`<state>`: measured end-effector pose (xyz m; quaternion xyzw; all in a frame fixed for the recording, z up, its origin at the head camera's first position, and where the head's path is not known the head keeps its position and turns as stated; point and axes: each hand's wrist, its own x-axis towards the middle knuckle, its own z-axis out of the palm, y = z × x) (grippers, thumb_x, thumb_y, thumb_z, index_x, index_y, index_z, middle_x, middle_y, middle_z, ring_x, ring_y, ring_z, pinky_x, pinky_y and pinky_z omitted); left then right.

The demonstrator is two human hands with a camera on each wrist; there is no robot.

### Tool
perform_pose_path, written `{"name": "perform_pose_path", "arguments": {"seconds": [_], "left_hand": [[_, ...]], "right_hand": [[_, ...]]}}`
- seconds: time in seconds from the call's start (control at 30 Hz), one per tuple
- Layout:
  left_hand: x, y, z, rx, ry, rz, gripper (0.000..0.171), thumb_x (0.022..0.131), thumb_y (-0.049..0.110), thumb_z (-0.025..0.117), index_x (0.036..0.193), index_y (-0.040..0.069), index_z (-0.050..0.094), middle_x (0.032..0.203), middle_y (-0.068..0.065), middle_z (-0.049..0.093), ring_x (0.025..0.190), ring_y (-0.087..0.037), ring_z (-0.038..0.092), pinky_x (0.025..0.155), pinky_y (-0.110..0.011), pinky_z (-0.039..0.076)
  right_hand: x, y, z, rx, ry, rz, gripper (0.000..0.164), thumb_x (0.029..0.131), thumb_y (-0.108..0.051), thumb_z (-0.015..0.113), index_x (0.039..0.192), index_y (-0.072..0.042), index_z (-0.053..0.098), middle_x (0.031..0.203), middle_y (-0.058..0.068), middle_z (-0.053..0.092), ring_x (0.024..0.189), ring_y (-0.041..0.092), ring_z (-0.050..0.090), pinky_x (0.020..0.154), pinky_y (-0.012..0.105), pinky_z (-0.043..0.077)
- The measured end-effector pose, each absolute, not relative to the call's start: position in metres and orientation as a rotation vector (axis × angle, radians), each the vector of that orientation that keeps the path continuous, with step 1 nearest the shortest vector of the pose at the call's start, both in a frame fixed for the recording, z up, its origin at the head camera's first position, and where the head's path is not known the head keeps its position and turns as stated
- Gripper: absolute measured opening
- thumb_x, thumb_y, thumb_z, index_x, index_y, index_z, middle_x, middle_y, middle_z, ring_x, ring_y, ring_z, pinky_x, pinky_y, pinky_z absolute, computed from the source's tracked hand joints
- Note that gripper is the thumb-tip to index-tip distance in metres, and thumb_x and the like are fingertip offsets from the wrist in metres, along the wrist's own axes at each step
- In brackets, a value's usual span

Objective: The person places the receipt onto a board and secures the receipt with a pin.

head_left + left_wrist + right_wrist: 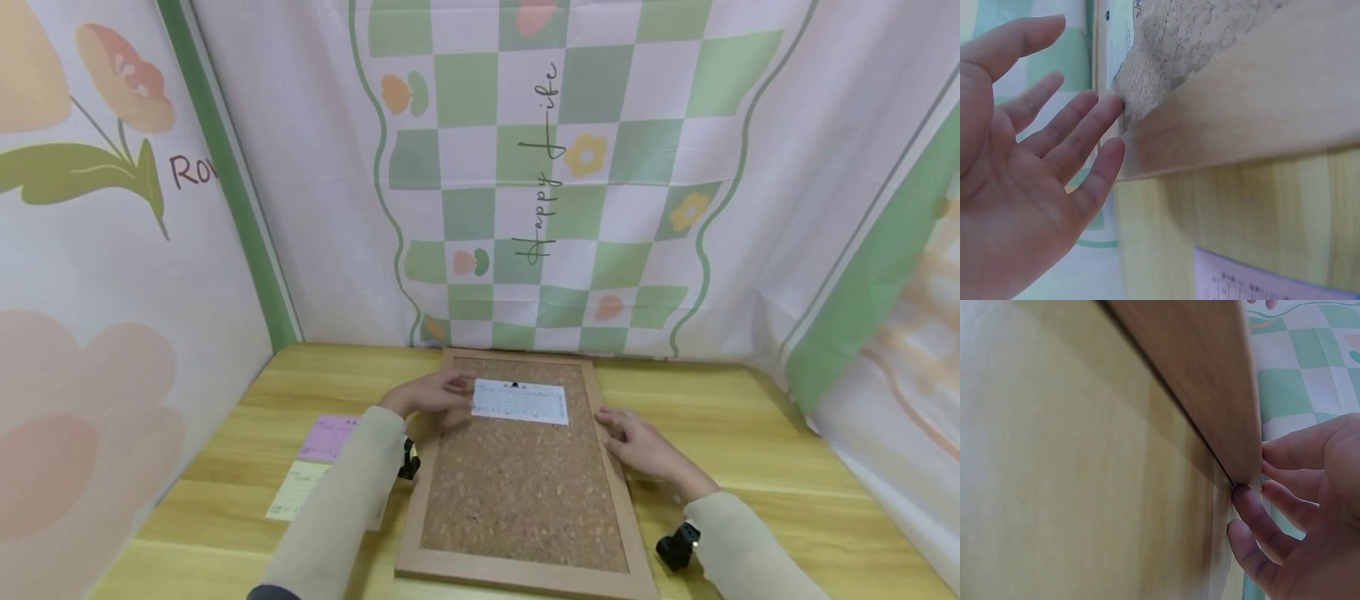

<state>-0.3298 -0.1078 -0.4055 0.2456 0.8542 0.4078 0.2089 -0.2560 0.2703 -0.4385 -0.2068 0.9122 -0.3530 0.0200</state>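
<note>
A cork board [525,492] with a wooden frame lies on the table. On its upper part is a white printed form [519,402], a small black fastener [515,384] at the form's top edge. My left hand [433,393] hovers over the board's left frame edge, fingertips by the form's left side. In the left wrist view its fingers [1079,134] are spread and hold nothing. Against the board's right edge rests my right hand [637,442]. The right wrist view shows its fingertips touching the outer side of the wooden frame [1210,381], slightly bent, not wrapped round it.
Left of the board lie a pink printed slip [327,437] and a yellow one [297,490], partly covered by my left sleeve [345,492]. A patterned cloth [562,208] hangs behind the wooden table [750,442], and more cloth stands at both sides.
</note>
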Motion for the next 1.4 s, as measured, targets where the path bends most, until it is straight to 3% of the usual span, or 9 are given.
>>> {"name": "perform_pose_path", "arguments": {"seconds": [0.3, 0.9, 1.1, 1.4], "left_hand": [[-0.328, -0.133, -0.408, 0.758, 2.451, 1.14, 0.058, 0.101, 0.024, 0.06, 0.152, 0.004, 0.04, 0.147, -0.02, 0.047, 0.136, -0.036, 0.042, 0.109, -0.052, 0.034], [-0.297, -0.208, -0.398, 0.614, 2.567, 1.139, 0.054, 0.1, 0.024, 0.06, 0.146, 0.002, 0.045, 0.141, -0.028, 0.049, 0.128, -0.041, 0.048, 0.098, -0.054, 0.045], [-0.292, -0.231, -0.401, 0.53, 2.62, 1.121, 0.056, 0.099, 0.027, 0.061, 0.145, 0.0, 0.045, 0.139, -0.029, 0.049, 0.127, -0.044, 0.048, 0.1, -0.058, 0.042], [-0.286, -0.265, -0.415, 0.405, 2.648, 1.226, 0.052, 0.096, 0.018, 0.064, 0.14, -0.005, 0.049, 0.133, -0.029, 0.054, 0.122, -0.045, 0.05, 0.101, -0.061, 0.039]], "right_hand": [[-0.254, 0.27, -0.436, -0.641, 2.851, -1.075, 0.043, 0.098, 0.0, 0.057, 0.135, 0.019, 0.047, 0.141, 0.041, 0.039, 0.126, 0.056, 0.043, 0.097, 0.057, 0.045], [-0.254, 0.271, -0.436, -0.614, 2.834, -1.052, 0.044, 0.101, -0.003, 0.055, 0.139, 0.017, 0.046, 0.146, 0.039, 0.035, 0.128, 0.055, 0.042, 0.099, 0.059, 0.042], [-0.254, 0.271, -0.437, -0.579, 2.831, -1.056, 0.044, 0.101, -0.003, 0.053, 0.14, 0.015, 0.045, 0.148, 0.037, 0.034, 0.129, 0.055, 0.041, 0.101, 0.06, 0.04], [-0.255, 0.271, -0.437, -0.603, 2.842, -1.055, 0.043, 0.1, -0.003, 0.055, 0.138, 0.016, 0.046, 0.146, 0.038, 0.036, 0.127, 0.055, 0.043, 0.099, 0.059, 0.042]]}}
